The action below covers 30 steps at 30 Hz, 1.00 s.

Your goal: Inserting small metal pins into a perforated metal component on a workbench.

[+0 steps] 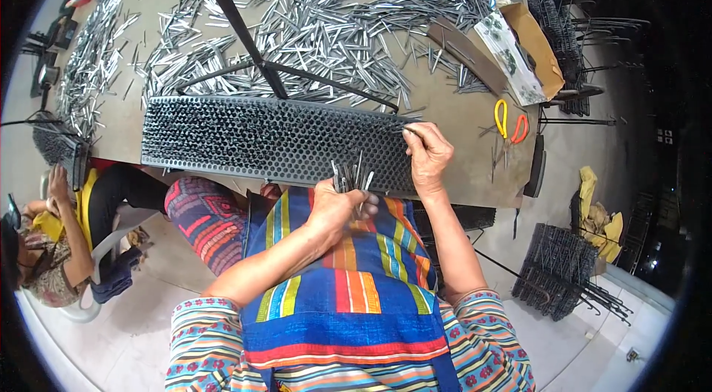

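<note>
A long black perforated rack (311,141) lies across in front of me, tilted, at the table's near edge. Dark pieces seem to stand in many holes on its left part; round holes show on its right part. Closed around a bundle of thin metal strips (351,177) is my left hand (332,206), just in front of the rack's lower edge. My right hand (429,158) is at the rack's right end, thumb and fingers pinched together. Whatever is in that pinch is too small or hidden to make out.
Loose metal strips (297,28) cover much of the table (475,169). A black bar (236,21) rises from the rack. To the right are scissors (506,132) with yellow and orange handles and an open cardboard box (530,51). Another person (67,236) sits at left. Black racks (552,269) stand at lower right.
</note>
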Motion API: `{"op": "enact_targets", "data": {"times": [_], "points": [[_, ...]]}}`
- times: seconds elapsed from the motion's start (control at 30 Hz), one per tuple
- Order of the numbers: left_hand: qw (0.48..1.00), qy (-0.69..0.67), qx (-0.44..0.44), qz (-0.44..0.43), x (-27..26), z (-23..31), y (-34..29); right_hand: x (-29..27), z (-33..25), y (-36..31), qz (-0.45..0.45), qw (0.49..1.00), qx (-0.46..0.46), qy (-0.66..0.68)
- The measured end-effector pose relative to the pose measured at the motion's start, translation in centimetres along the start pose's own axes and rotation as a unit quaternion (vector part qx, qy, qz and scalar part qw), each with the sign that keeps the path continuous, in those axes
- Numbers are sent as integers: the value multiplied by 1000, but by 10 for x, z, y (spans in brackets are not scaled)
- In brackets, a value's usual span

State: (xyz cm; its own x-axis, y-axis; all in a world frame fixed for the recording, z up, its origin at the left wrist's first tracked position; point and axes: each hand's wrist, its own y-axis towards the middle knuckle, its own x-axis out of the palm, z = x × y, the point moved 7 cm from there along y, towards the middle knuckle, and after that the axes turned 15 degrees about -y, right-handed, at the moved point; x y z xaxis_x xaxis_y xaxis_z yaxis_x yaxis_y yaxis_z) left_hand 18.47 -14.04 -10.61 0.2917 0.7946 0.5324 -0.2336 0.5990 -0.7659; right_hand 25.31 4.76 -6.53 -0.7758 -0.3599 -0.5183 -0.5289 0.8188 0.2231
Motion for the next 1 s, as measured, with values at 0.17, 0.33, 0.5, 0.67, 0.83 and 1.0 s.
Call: {"op": "enact_targets", "data": {"times": [0.17, 0.33, 0.5, 0.67, 0.83, 1.0], "points": [[1000, -4, -1, 1, 2, 2, -1, 2, -8, 0, 11, 997, -45, -67], [1000, -16, -8, 7, -1, 1, 0, 4, -16, -2, -6, 993, -8, -120], [999, -40, -13, 4, 3, 3, -1, 6, -14, -3, -25, 991, -48, -123], [999, -53, -10, -5, 4, 8, -4, 32, -7, -37, -304, 941, 142, 37], [999, -33, -27, -21, 7, 2, -5, 43, -1, -73, -283, 886, 274, 244], [998, -52, -15, -10, -2, 2, -6, 42, 7, -72, -222, 902, 294, 227]]}}
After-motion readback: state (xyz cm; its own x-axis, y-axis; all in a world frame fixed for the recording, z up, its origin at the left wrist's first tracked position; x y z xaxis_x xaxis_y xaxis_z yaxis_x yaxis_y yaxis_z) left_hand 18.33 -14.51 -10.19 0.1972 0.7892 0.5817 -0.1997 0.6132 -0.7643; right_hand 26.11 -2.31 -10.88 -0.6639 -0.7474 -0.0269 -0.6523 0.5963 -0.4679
